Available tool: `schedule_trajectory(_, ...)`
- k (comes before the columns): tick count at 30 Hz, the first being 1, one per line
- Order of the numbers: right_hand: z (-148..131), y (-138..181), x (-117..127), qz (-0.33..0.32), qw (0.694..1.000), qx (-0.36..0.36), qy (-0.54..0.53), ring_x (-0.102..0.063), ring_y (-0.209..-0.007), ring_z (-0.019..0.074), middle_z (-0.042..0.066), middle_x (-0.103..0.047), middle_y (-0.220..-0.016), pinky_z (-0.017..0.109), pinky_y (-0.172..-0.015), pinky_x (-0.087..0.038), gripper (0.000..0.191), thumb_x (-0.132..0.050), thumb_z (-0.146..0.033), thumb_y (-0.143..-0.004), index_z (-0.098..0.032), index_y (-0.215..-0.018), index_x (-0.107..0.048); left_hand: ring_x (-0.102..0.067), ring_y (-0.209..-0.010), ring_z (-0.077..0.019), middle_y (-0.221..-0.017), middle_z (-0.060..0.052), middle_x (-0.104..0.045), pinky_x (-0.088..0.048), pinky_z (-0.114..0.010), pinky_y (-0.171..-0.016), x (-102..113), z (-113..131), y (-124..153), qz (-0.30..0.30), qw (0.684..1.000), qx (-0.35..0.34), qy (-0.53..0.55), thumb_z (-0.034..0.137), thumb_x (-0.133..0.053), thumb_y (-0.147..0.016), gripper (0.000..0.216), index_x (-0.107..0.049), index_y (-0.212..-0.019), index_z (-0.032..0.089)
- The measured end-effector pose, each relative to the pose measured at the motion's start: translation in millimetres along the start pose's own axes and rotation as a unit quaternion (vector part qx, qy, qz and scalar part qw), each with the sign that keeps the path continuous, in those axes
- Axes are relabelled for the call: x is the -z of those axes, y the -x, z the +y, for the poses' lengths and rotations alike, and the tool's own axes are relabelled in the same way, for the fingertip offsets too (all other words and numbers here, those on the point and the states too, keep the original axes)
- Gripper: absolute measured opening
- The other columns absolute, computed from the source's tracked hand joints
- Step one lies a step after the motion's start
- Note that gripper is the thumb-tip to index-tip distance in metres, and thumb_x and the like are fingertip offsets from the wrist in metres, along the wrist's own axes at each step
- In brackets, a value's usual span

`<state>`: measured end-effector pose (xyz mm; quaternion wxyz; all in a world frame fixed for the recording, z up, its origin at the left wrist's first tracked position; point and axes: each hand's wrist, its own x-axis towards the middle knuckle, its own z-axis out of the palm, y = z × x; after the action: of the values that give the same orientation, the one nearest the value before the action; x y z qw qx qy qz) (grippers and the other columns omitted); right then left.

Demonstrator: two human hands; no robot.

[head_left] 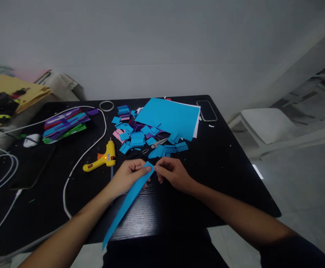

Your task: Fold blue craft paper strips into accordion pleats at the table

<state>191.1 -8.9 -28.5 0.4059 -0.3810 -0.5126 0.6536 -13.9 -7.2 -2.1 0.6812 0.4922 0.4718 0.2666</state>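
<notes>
A long blue paper strip (129, 199) slants down from my hands past the table's front edge. My left hand (131, 173) pinches it near its upper end, thumb on top. My right hand (172, 171) is closed with thumb and forefinger together at the strip's right edge; whether paper is between those fingertips is hard to make out. Just beyond my hands lies a pair of scissors (160, 142), partly covered by small folded blue paper pieces (137, 139). A yellow glue gun (103, 158) rests on its side left of my left hand.
A blue sheet (168, 115) lies over white paper at the back. A phone (207, 111) is at the back right corner. On the left are a bundle of coloured paper (64, 124), a white cable (87, 150) and a dark tablet-like device (34, 167). A white chair (265, 124) stands to the right.
</notes>
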Motion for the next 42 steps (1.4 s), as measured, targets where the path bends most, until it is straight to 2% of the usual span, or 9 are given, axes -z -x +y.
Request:
schedule_trajectory(5, -2.7, 2.0, 0.7, 0.016, 0.999, 0.029, -0.020, -0.065, -0.059, 0.0117, -0.001, -0.068, -0.072, 0.026, -0.058, -0.055, 0.023, -0.079, -0.034, -0.082, -0.018, -0.096, -0.069, -0.068, -0.054, -0.0119, -0.070, -0.002, -0.072, -0.058, -0.021, -0.053, -0.2, 3.7, 1.1, 0.015, 1.000, 0.006, 0.020, 0.050, -0.081, -0.080, 0.039, -0.068, -0.080, 0.013)
schedule_trajectory(9, -2.1, 4.0, 0.5, 0.016, 0.998, 0.051, 0.013, -0.070, -0.072, 0.0149, 0.003, -0.073, -0.082, 0.027, -0.064, -0.058, 0.027, -0.083, -0.030, -0.079, -0.019, -0.102, -0.074, -0.068, -0.053, -0.0119, -0.069, -0.002, -0.072, -0.057, -0.021, -0.053, 0.0, 2.9, 1.6, 0.023, 0.999, 0.010, 0.034, 0.049, -0.082, -0.079, 0.038, -0.069, -0.081, 0.013)
schedule_trajectory(16, -2.4, 5.4, 0.4, 0.017, 0.998, 0.057, 0.013, -0.069, -0.065, 0.0124, 0.002, -0.077, -0.080, 0.026, -0.065, -0.057, 0.022, -0.085, -0.028, -0.079, -0.020, -0.099, -0.079, -0.067, -0.056, -0.0123, -0.067, -0.002, -0.071, -0.055, -0.022, -0.057, 0.8, 2.1, 1.7, 0.014, 1.000, -0.005, 0.025, 0.046, -0.080, -0.082, 0.034, -0.070, -0.081, 0.014)
schedule_trajectory(22, -6.8, 7.7, -1.3, 0.024, 0.997, 0.072, 0.019, -0.070, -0.069, 0.0134, 0.001, -0.077, -0.081, 0.026, -0.065, -0.057, 0.018, -0.086, -0.029, -0.078, -0.022, -0.094, -0.081, -0.058, -0.061, -0.0087, -0.070, 0.001, -0.068, -0.044, -0.018, -0.059, 2.1, 4.1, 2.2, 0.024, 0.998, -0.064, -0.012, 0.038, -0.081, -0.082, 0.025, -0.074, -0.076, 0.015)
schedule_trajectory(27, -9.7, 9.4, -1.2, 0.031, 0.995, 0.085, 0.051, -0.070, -0.071, 0.0150, 0.003, -0.078, -0.086, 0.029, -0.067, -0.058, 0.015, -0.085, -0.030, -0.079, -0.024, -0.092, -0.083, -0.054, -0.061, -0.0098, -0.068, 0.001, -0.065, -0.040, -0.020, -0.059, 0.7, 2.9, 1.6, 0.032, 0.999, -0.041, 0.008, 0.038, -0.082, -0.078, 0.025, -0.075, -0.074, 0.015)
schedule_trajectory(36, -7.5, 9.9, -1.5, 0.031, 0.995, 0.082, 0.046, -0.069, -0.068, 0.0143, 0.003, -0.077, -0.082, 0.027, -0.063, -0.055, 0.014, -0.087, -0.030, -0.077, -0.025, -0.090, -0.084, -0.052, -0.059, -0.0096, -0.065, 0.001, -0.063, -0.037, -0.020, -0.057, -0.2, 2.2, 0.9, 0.024, 0.999, -0.013, 0.029, 0.037, -0.083, -0.074, 0.025, -0.073, -0.072, 0.014)
schedule_trajectory(42, -6.0, 9.5, -1.3, 0.025, 0.994, 0.084, 0.058, -0.068, -0.066, 0.0143, 0.003, -0.077, -0.080, 0.026, -0.061, -0.054, 0.014, -0.087, -0.030, -0.077, -0.023, -0.088, -0.084, -0.043, -0.052, -0.0074, -0.059, 0.004, -0.055, -0.029, -0.020, -0.051, 1.6, 1.2, 0.0, 0.014, 1.000, 0.001, 0.014, 0.038, -0.083, -0.072, 0.029, -0.069, -0.068, 0.013)
